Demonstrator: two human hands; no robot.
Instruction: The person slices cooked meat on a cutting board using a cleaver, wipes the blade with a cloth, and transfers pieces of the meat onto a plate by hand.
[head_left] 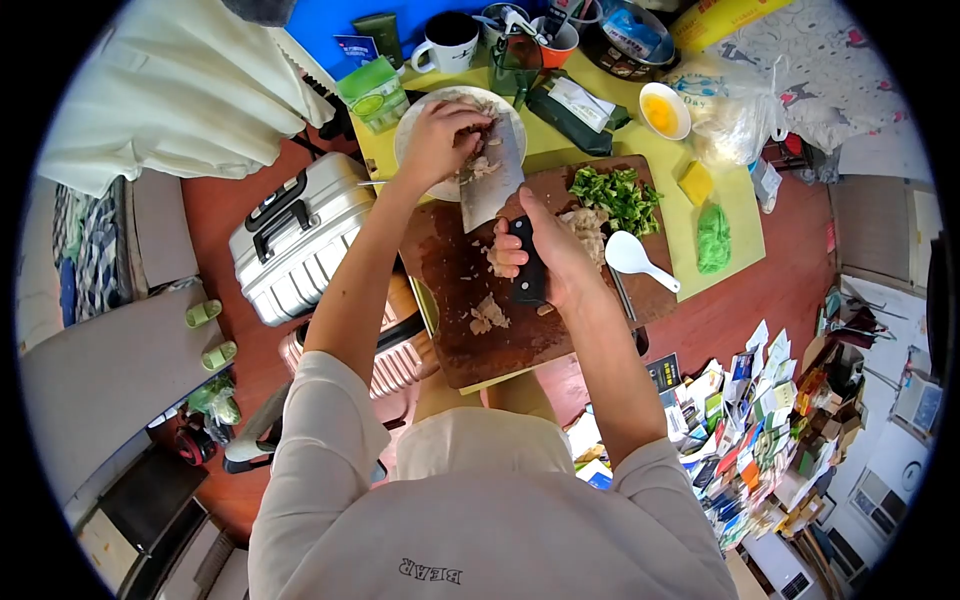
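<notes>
In the head view my right hand (555, 250) is wrapped round the black handle of a cleaver (492, 195). The thumb lies along the handle's top, and the broad blade reaches over the rim of a white plate (410, 130). Bits of chopped meat (482, 168) cling to the blade. My left hand (447, 145) is over the plate, its bent fingers closed against meat at the blade's far end. Below the cleaver, a brown cutting board (455, 340) carries more meat scraps (488, 315), a heap of pale meat (588, 232) and chopped greens (618, 200).
A white spoon (630, 255) lies over the board's right side. Around it are a bowl of yellow liquid (664, 110), a yellow sponge (696, 183) and a green bag (713, 240). A mug (447, 42) stands at the back. Left of the table is a silver suitcase (300, 235).
</notes>
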